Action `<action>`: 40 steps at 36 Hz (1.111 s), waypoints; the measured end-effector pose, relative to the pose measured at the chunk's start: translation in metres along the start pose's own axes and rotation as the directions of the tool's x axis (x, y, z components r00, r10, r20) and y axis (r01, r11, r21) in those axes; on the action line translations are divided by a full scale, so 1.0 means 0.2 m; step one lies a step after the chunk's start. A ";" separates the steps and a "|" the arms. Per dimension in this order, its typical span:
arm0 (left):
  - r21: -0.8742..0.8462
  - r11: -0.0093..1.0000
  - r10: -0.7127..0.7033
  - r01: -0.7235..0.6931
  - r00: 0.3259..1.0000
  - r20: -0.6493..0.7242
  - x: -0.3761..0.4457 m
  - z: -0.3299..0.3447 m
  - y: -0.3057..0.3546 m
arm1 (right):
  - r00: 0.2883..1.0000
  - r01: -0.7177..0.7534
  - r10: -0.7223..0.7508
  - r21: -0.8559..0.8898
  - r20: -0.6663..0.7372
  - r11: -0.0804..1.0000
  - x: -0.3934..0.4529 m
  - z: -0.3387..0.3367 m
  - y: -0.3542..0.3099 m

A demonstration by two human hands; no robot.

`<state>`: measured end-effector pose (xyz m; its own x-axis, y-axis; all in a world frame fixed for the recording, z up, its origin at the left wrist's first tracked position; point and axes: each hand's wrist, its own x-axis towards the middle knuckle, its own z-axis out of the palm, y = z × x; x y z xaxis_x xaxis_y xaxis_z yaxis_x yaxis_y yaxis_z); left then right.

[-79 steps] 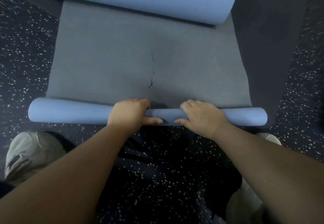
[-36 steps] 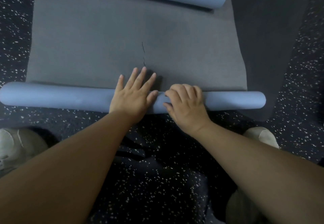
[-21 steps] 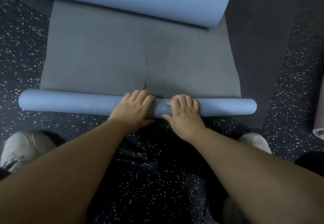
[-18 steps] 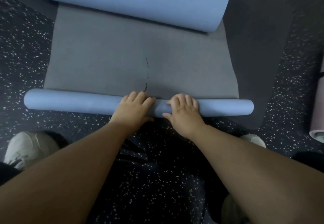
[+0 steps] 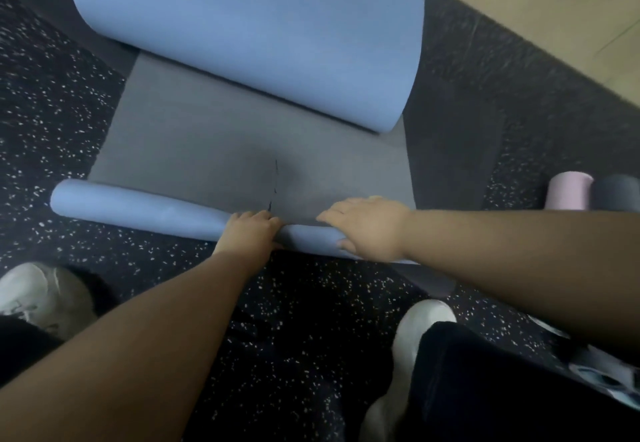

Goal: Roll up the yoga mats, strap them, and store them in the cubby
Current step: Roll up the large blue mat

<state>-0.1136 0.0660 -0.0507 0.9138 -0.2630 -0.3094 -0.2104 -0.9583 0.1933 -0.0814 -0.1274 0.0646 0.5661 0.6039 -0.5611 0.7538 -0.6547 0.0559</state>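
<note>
So the yoga mat (image 5: 242,151) is lying on the speckled black floor (image 5: 311,355), blue on the outside and grey on the inner face. It's curled at both ends right now: a thin tight roll (image 5: 138,208) at the near end, running from about 9 o'clock across to the middle of the view, and a much fatter loose curl (image 5: 249,33) at the far end up at 12 o'clock. The flat grey stretch between them has a thin dark crack (image 5: 275,182) running down toward the near roll.

Both hands are on that near roll, close together. The left hand (image 5: 251,230) has its grip curled over the top of the roll, fingers bent round it, just below where the crack ends. The right hand (image 5: 369,225) is just to its right, at roughly 3 o'clock from it, grip clamped on the roll too: fingers draped over the top onto the grey side and the thumb tucked against the near face. Forearms come in from the bottom corners.

Off at 3 o'clock there's a pink rolled mat (image 5: 568,194) with a dark grey rolled mat (image 5: 620,196) touching it on its right. A white shoe (image 5: 38,296) sits at 8 o'clock, another white shoe (image 5: 415,331) at 5 o'clock. Tan flooring (image 5: 554,9) shows in the 1 o'clock corner.
</note>
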 end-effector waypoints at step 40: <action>-0.154 0.984 -0.071 0.092 0.988 0.136 0.11 0.04 0.32 | 0.706 -0.159 0.409 0.434 -0.578 0.887 0.07 0.84 0.07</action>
<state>-0.1096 -0.0024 -0.0533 0.8709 -0.2072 -0.4457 -0.0698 -0.9498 0.3051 -0.1185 -0.2047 -0.0821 0.9010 0.4212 0.1039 0.4338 -0.8738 -0.2197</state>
